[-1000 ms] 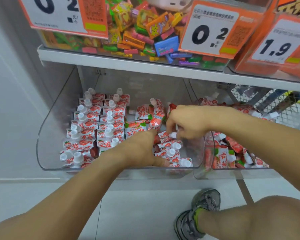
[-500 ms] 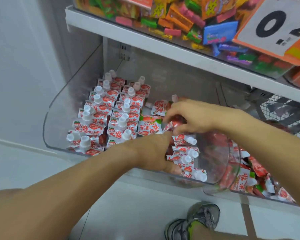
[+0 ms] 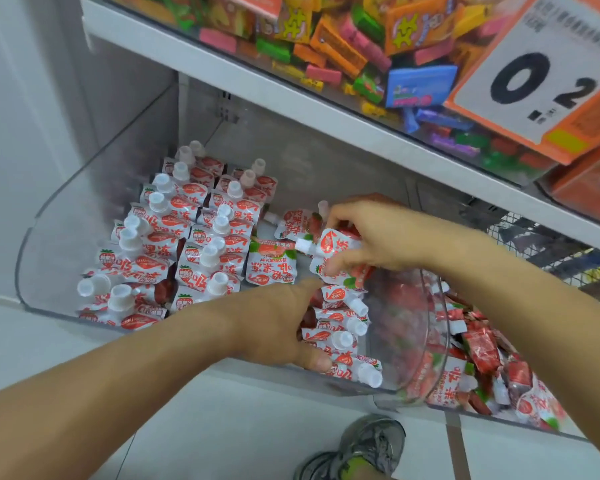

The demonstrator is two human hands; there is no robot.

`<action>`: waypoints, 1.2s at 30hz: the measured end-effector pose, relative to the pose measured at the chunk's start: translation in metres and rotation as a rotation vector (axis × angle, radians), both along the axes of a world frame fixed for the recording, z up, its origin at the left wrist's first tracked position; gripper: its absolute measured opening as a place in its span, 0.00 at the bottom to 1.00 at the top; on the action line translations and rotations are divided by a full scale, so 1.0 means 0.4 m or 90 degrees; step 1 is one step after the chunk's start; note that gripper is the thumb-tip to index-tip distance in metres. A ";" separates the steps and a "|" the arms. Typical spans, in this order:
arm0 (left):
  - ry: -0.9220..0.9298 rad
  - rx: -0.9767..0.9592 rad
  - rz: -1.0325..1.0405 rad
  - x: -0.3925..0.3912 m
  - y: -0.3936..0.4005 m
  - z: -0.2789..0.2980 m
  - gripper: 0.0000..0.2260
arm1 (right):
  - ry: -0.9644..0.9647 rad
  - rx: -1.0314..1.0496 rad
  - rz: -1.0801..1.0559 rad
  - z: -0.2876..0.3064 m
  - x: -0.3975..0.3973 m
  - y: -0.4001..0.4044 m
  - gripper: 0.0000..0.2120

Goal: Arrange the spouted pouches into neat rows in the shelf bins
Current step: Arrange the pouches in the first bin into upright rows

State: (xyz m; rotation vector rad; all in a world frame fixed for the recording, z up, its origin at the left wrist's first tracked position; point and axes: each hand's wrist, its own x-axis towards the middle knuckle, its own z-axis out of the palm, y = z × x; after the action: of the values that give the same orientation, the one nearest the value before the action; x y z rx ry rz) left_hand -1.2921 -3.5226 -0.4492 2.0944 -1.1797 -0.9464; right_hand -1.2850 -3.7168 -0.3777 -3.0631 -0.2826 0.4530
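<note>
A clear plastic bin (image 3: 45, 216) on the bottom shelf holds red-and-white spouted pouches with white caps. Two tidy rows of pouches (image 3: 174, 244) fill its left side. A third row (image 3: 340, 327) runs along the right wall, caps pointing right. My left hand (image 3: 278, 323) lies against this row with fingers extended, thumb near the front pouch. My right hand (image 3: 368, 237) pinches one pouch (image 3: 329, 245) above the row, cap pointing left. A loose pouch (image 3: 272, 268) lies flat in the middle.
A second clear bin (image 3: 440, 344) to the right holds a jumble of similar pouches. Above, a shelf edge (image 3: 291, 98) carries a bin of colourful candies and an orange price sign (image 3: 541, 64). My grey shoe (image 3: 364, 448) stands on the white tiled floor below.
The view has closed in and tilted left. My right hand has lifted a pouch slightly and turned it above the right row. My left hand stays against that row.
</note>
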 end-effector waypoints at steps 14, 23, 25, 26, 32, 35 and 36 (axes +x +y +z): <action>-0.132 0.044 0.051 0.008 -0.031 -0.069 0.40 | 0.008 0.063 0.003 0.018 -0.023 0.009 0.11; -0.013 0.039 0.082 0.011 -0.019 0.001 0.43 | 0.134 -0.123 0.003 -0.020 -0.011 0.019 0.08; -0.025 0.036 0.075 0.014 -0.021 0.010 0.52 | 0.201 -0.086 -0.012 0.005 -0.006 0.012 0.10; -0.032 0.031 0.067 0.017 -0.022 0.013 0.56 | 0.226 -0.054 -0.024 0.021 -0.005 0.006 0.12; -0.018 0.019 0.026 0.032 -0.029 0.021 0.55 | -0.006 -0.164 -0.043 0.044 0.003 -0.060 0.19; -0.014 0.025 0.024 0.029 -0.030 0.018 0.55 | 0.088 -0.257 -0.109 0.022 0.016 -0.042 0.34; -0.012 0.022 0.024 0.028 -0.030 0.018 0.55 | 0.103 -0.274 -0.137 0.012 0.033 -0.041 0.39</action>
State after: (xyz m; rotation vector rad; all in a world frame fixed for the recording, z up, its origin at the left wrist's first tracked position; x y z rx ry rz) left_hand -1.2807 -3.5344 -0.4419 2.1500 -1.1363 -0.9377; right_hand -1.2719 -3.7332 -0.3727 -3.3793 0.1752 0.8391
